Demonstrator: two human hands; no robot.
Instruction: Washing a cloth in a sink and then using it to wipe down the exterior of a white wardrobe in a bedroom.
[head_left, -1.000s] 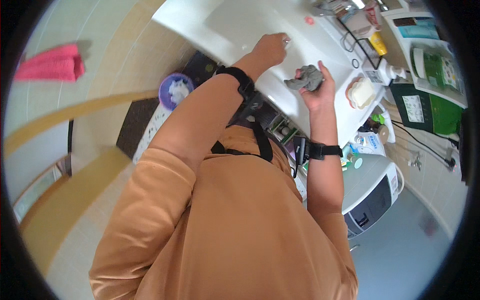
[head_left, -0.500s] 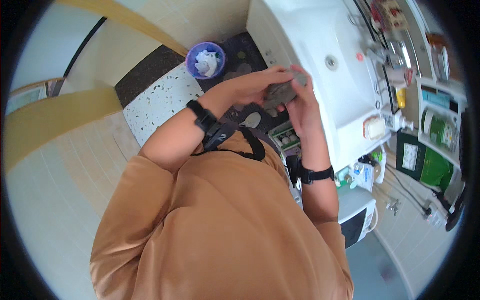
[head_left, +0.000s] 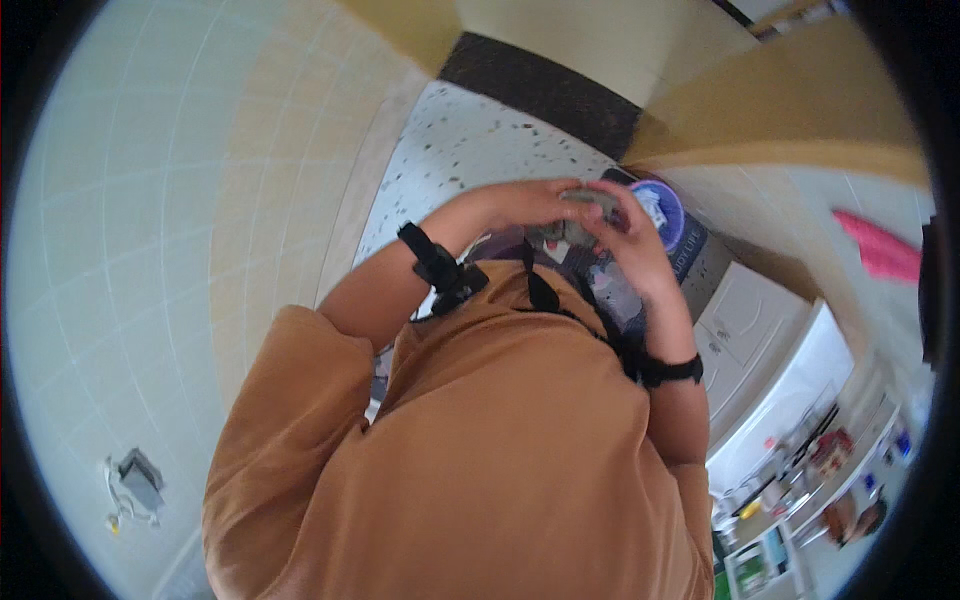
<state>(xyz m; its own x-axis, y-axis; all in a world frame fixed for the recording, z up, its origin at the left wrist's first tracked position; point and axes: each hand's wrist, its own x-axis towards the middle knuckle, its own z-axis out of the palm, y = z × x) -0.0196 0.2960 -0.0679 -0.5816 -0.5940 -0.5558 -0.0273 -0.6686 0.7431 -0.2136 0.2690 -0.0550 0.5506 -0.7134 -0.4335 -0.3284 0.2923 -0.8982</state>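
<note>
In front of my waist, both hands are closed round a bunched grey cloth. My left hand grips it from the left. My right hand wraps it from the right, its fingers curled over the top. Part of the cloth hangs below the fingers, and the rest is hidden by them. A dark band with a small device sits on each wrist. Just beyond my right hand stands a purple bin with white crumpled stuff inside.
Below the hands lies a dark patterned mat on speckled floor, with a dark threshold strip ahead. On the right are a white cabinet, a washbasin counter, shelves and a pink cloth. A tiled wall runs along the left.
My view has swung round to the right side's expense: the washbasin has slid to the lower right, and the doorway is now ahead. Both hands still hold the cloth.
</note>
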